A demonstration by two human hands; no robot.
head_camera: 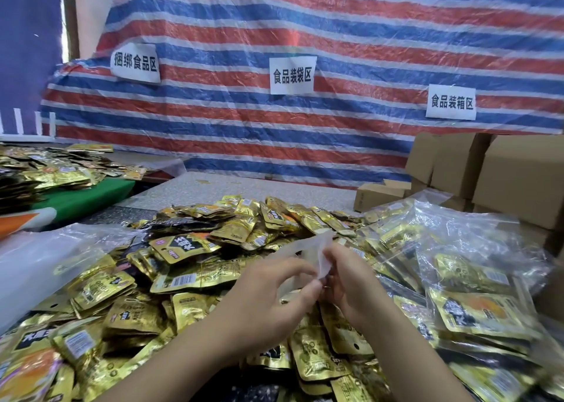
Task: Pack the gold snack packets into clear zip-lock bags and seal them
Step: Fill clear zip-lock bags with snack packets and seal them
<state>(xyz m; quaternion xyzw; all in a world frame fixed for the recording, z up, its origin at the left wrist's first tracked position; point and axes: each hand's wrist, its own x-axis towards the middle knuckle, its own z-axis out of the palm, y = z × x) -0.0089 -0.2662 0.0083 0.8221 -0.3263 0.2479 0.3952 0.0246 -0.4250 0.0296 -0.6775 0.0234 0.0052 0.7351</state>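
Both hands meet mid-table: the left hand [268, 294] and right hand [351, 282] each pinch an empty clear bag [311, 253] at its mouth, likely prying it open for filling. Gold packets [195, 276] lie heaped just beneath, within easy reach; filled bags [476, 298] sit to the right.

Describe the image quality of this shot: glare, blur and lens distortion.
Head view: wide-angle bending curves the striped tarp and tilts the cardboard boxes at the right edge; soft, even light with no hard shadows; glare flashes off the gold snack packets and the filled zip-lock bags; the clear bag pinched between the left hand and right hand looks smeared and hazy.
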